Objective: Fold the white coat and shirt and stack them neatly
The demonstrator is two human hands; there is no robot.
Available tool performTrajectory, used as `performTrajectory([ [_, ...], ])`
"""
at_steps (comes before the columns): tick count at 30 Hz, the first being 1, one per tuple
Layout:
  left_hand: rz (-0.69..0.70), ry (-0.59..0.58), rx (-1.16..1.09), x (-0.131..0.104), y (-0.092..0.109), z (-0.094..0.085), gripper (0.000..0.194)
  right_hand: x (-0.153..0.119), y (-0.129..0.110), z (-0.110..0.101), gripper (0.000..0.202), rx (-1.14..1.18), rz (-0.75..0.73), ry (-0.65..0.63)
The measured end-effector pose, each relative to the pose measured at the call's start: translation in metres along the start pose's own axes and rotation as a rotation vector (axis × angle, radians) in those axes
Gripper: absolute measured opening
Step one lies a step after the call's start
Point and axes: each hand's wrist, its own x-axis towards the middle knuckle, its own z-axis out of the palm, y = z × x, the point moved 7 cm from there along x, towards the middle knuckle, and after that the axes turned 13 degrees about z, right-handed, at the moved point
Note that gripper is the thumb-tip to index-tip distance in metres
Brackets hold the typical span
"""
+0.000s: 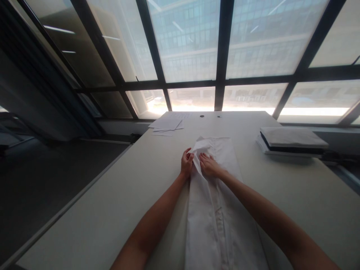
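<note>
A long white garment lies folded into a strip on the table, running from the front edge of the view toward the window. Along its middle is a line of creases and a seam. My left hand is at its left edge near the far end, thumb and fingers closed on a raised fold of the cloth. Close beside it, my right hand rests on the cloth with its fingers stretched out and nearly flat. Exactly which layer my left fingers pinch is hard to see.
The white table reaches to a wall of dark-framed windows. Loose paper sheets lie at the back left. A stack of folded cloth, white and dark, sits near the right edge. Two small round items are at the far end.
</note>
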Motion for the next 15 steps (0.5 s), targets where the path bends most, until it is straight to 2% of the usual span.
performTrajectory([
  [4, 0.028, -0.097, 0.044, -0.004, 0.008, 0.012, 0.049, 0.039, 0.015, -0.028, 0.042, 0.253, 0.234, 0.115],
  [8, 0.033, -0.2, 0.071, -0.009, 0.014, 0.023, 0.047, 0.076, 0.022, -0.04, 0.036, 0.45, 0.383, 0.139],
  [12, 0.079, -0.367, 0.13, -0.015, 0.018, 0.036, 0.048, 0.099, 0.022, -0.04, 0.031, 0.583, 0.424, 0.141],
  [15, 0.126, -0.506, 0.263, -0.02, 0.018, 0.044, 0.041, 0.11, 0.022, -0.041, 0.032, 0.631, 0.406, 0.148],
])
